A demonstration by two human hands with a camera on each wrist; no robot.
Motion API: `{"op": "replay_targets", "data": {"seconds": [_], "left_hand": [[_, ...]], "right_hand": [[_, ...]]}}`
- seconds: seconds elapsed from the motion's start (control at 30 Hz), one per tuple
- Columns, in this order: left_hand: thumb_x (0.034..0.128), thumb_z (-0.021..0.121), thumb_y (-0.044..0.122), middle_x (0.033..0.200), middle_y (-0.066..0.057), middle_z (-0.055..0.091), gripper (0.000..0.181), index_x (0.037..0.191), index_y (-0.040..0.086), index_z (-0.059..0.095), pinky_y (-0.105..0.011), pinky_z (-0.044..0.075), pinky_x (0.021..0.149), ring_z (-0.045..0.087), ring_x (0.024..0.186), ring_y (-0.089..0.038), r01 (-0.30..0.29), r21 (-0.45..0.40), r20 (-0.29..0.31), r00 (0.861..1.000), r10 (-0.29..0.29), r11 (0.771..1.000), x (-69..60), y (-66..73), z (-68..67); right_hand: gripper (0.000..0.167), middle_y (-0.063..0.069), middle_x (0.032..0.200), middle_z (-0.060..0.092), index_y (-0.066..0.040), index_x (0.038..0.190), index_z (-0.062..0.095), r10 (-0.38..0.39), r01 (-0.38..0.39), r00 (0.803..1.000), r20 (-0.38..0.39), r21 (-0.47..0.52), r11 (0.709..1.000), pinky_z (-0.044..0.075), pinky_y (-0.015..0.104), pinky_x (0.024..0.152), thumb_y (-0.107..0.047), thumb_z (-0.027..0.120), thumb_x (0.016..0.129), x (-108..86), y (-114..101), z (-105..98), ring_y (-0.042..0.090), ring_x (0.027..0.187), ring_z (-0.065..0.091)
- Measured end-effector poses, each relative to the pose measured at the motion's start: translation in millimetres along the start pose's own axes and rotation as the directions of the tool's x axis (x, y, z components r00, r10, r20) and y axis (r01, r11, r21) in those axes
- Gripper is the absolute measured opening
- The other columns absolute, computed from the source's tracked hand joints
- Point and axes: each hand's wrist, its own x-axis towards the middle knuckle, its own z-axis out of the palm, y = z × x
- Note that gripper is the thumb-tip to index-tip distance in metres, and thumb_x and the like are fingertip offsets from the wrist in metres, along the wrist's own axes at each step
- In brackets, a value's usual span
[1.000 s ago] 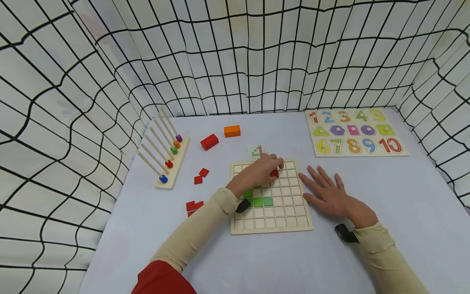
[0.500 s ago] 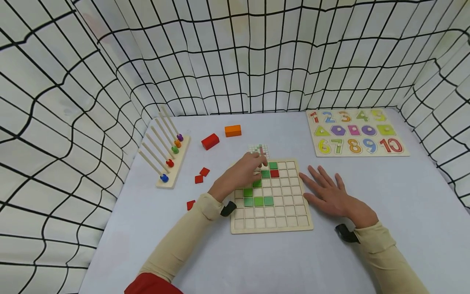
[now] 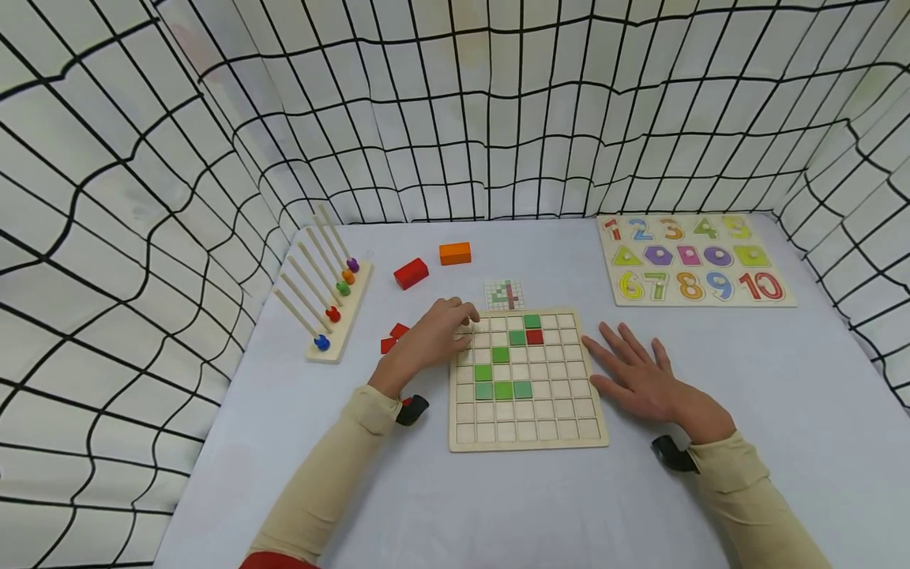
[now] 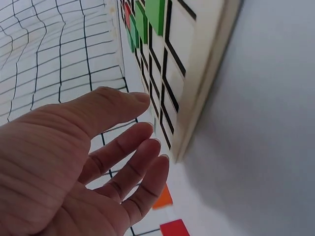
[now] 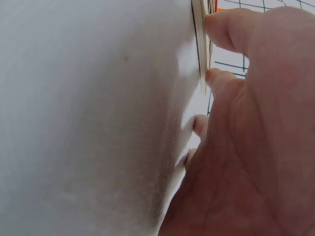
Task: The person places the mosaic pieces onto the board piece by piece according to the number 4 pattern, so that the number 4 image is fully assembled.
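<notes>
A wooden grid board [image 3: 529, 438] lies flat in the middle of the table. Several green tiles [image 3: 503, 390] sit in its cells, and one red tile [image 3: 535, 337] lies beside a green one near the top. Above the board's upper left corner hovers my left hand [image 3: 430, 336], fingers loosely bent; the left wrist view shows nothing between thumb and fingertips. My right hand [image 3: 643, 387] rests spread on the table, thumb and index finger touching the board's right edge. Loose red tiles [image 3: 389, 345] lie left of the board, partly hidden by my left hand and wrist.
Behind the board lies a small pattern card [image 3: 504, 295]. Farther back are a red block [image 3: 411, 273] and an orange block [image 3: 455, 254]. A peg rack [image 3: 341, 316] stands at left, a number puzzle [image 3: 697, 261] at back right. Black netting surrounds the table.
My left hand has let go of the red tile, which stays in the board's grid. The hand has moved left across the board to its upper left corner. My right hand stays put.
</notes>
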Motion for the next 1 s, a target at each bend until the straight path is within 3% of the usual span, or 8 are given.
{"op": "replay_targets", "data": {"seconds": [0.27,0.37,0.57,0.8,1.0], "left_hand": [[0.0967,0.073,0.006,0.113,-0.015,0.068,0.029,0.125,0.004,0.068,-0.045,0.054,0.100,0.059,0.110,-0.031,0.051,0.014,-0.054,0.997,-0.050,0.999,-18.0,-27.1,-5.6],[0.0958,0.076,0.007,0.114,-0.015,0.068,0.032,0.127,0.005,0.068,-0.045,0.055,0.101,0.059,0.113,-0.033,0.096,0.026,-0.047,0.994,-0.095,0.995,-24.1,-36.2,-9.1],[0.0956,0.076,0.008,0.117,-0.017,0.066,0.037,0.132,0.006,0.067,-0.047,0.054,0.102,0.055,0.119,-0.036,0.156,0.086,-0.033,0.988,-0.154,0.984,-35.8,-51.3,-18.3],[0.0967,0.075,0.014,0.128,-0.020,0.061,0.042,0.137,0.007,0.066,-0.050,0.055,0.101,0.052,0.122,-0.039,0.264,0.139,-0.047,0.964,-0.260,0.954,-44.8,-61.5,-27.2],[0.0995,0.072,0.013,0.125,-0.023,0.061,0.033,0.129,0.002,0.065,-0.048,0.053,0.096,0.055,0.111,-0.039,0.321,0.123,-0.055,0.947,-0.317,0.939,-45.0,-63.6,-27.6]], "right_hand": [[0.070,0.015,0.181,0.010,-0.027,0.171,0.027,-0.013,0.013,1.000,-0.025,0.014,1.000,-0.010,0.078,0.123,-0.051,0.049,0.109,-0.1,3,3,0.044,0.168,-0.004],[0.069,0.015,0.181,0.011,-0.029,0.171,0.027,-0.022,0.023,0.999,-0.036,0.018,1.000,-0.009,0.079,0.122,-0.051,0.049,0.109,0.5,5,4,0.044,0.168,-0.004],[0.070,0.015,0.182,0.008,-0.025,0.171,0.026,0.006,-0.006,1.000,0.013,-0.001,1.000,-0.011,0.078,0.123,-0.051,0.048,0.110,-0.4,-1,-1,0.045,0.168,-0.005],[0.070,0.016,0.182,0.008,-0.023,0.171,0.026,0.018,-0.018,0.999,0.026,-0.020,1.000,-0.010,0.078,0.123,-0.050,0.048,0.110,-0.4,-3,-3,0.046,0.168,-0.004],[0.070,0.016,0.182,0.008,-0.023,0.171,0.026,0.016,-0.015,1.000,0.023,-0.022,1.000,-0.011,0.078,0.123,-0.050,0.048,0.110,-0.3,-2,-2,0.046,0.167,-0.004]]}}
